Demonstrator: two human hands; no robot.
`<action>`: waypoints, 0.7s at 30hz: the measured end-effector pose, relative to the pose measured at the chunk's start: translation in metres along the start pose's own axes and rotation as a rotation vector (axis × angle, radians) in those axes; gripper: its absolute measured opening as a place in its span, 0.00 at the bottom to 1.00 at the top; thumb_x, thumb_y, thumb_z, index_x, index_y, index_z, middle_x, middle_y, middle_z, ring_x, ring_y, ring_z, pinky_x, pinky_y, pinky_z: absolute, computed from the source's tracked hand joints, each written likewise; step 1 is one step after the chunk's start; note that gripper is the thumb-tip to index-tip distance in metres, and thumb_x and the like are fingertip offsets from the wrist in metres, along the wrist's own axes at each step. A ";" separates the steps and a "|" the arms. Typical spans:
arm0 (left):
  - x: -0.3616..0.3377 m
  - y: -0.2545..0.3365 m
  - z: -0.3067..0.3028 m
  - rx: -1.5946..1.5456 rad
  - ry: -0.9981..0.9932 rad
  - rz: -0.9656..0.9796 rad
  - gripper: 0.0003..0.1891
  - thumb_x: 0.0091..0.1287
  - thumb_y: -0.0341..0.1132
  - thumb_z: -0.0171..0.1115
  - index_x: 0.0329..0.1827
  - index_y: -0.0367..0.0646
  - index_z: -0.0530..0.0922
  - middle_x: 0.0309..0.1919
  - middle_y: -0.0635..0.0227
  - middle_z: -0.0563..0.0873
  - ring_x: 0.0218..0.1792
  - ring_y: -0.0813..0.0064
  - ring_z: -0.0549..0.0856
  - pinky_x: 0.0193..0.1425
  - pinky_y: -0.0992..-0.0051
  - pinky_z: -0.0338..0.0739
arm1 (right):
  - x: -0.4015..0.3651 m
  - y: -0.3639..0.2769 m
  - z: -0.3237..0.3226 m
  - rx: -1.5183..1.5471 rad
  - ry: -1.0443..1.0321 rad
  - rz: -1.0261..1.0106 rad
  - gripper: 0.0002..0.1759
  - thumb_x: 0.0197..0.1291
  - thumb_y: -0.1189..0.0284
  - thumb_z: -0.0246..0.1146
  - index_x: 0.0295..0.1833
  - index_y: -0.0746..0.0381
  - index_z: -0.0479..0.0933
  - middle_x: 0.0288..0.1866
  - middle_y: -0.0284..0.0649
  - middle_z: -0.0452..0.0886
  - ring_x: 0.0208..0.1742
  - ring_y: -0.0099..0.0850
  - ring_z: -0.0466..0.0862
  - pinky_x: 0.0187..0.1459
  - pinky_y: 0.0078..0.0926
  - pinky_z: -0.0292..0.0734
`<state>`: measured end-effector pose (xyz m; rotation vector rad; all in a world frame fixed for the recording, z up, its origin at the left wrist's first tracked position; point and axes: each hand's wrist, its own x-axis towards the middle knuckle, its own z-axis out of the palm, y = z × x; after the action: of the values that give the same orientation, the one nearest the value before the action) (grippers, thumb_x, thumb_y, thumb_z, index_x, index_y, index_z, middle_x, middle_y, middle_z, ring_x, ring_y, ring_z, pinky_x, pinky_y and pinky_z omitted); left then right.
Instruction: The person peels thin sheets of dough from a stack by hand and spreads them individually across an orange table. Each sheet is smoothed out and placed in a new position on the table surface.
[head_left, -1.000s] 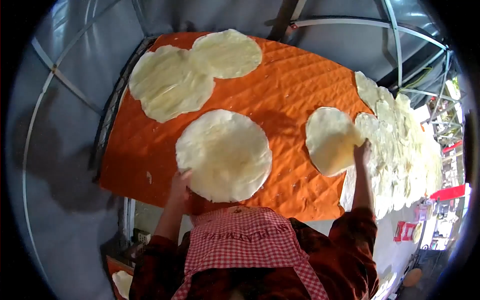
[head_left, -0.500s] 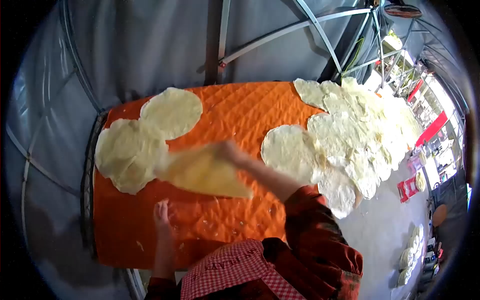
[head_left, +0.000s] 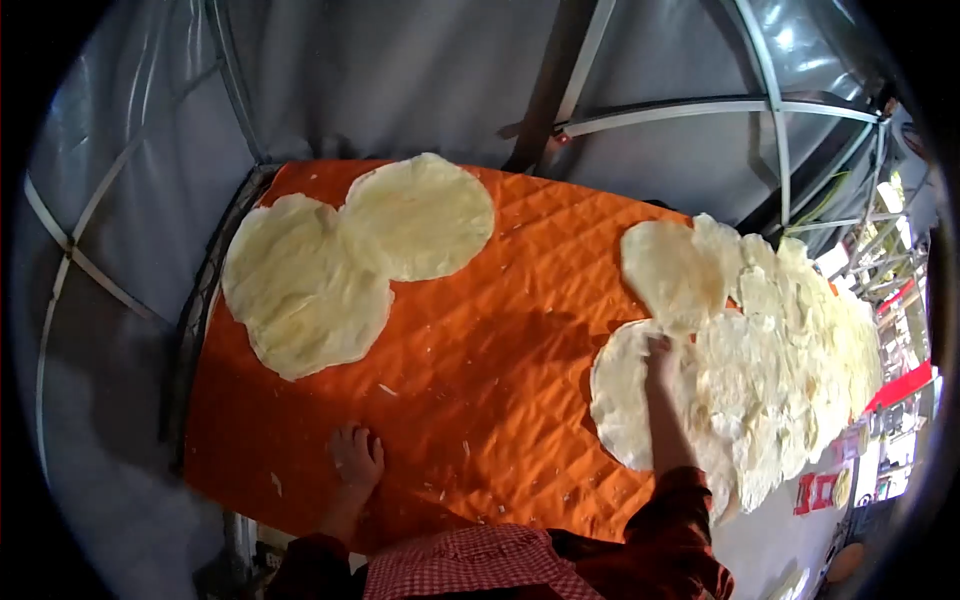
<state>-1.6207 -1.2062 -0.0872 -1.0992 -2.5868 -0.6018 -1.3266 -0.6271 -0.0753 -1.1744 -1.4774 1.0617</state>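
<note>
My left hand (head_left: 357, 458) lies on the orange quilted cloth (head_left: 470, 400) near its front edge, fingers apart, holding nothing. On the right, my right hand (head_left: 662, 362) reaches onto a thin round flatbread (head_left: 622, 400), its fingers drawn together on the sheet near where it overlaps the others. The fingertips are in shadow. Two stacks or single sheets sit at the left: a front flatbread (head_left: 300, 300) and a back flatbread (head_left: 420, 220), their edges touching. Another flatbread (head_left: 672, 268) lies just behind my right hand.
A broad heap of overlapping flatbreads (head_left: 790, 350) covers the table's right end. Grey tent walls (head_left: 400, 80) and metal frame poles (head_left: 690, 115) stand close behind and at the left. A red-and-white package (head_left: 815, 493) is beyond the heap.
My right hand has let go of a flatbread, now lying at the left, and moved right to another flatbread. My left hand now rests flat on the cloth. The view has shifted.
</note>
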 end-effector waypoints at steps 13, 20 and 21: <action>0.008 0.001 -0.008 -0.126 -0.026 -0.087 0.09 0.59 0.38 0.58 0.37 0.42 0.76 0.46 0.58 0.76 0.43 0.55 0.75 0.47 0.54 0.68 | -0.051 -0.083 0.485 0.473 -0.203 0.639 0.10 0.51 0.76 0.68 0.35 0.71 0.75 0.34 0.45 0.80 0.27 0.33 0.77 0.28 0.36 0.71; 0.001 -0.006 -0.002 -0.152 -0.016 -0.065 0.12 0.63 0.37 0.55 0.42 0.37 0.76 0.48 0.54 0.76 0.44 0.52 0.75 0.50 0.52 0.70 | -0.037 -0.342 0.408 -0.259 -0.691 -0.727 0.14 0.48 0.68 0.62 0.39 0.66 0.80 0.28 0.51 0.82 0.32 0.45 0.84 0.36 0.40 0.78; -0.002 -0.008 0.007 -0.165 0.002 -0.056 0.12 0.63 0.37 0.55 0.42 0.37 0.76 0.48 0.54 0.76 0.44 0.52 0.75 0.50 0.53 0.71 | -0.072 -0.379 0.388 -0.338 -0.731 -0.821 0.15 0.48 0.68 0.62 0.41 0.64 0.81 0.29 0.53 0.82 0.33 0.47 0.84 0.36 0.41 0.78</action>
<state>-1.6255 -1.2094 -0.0965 -1.0764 -2.6127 -0.8419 -1.7642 -0.7893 0.2096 -0.2504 -2.4784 0.6728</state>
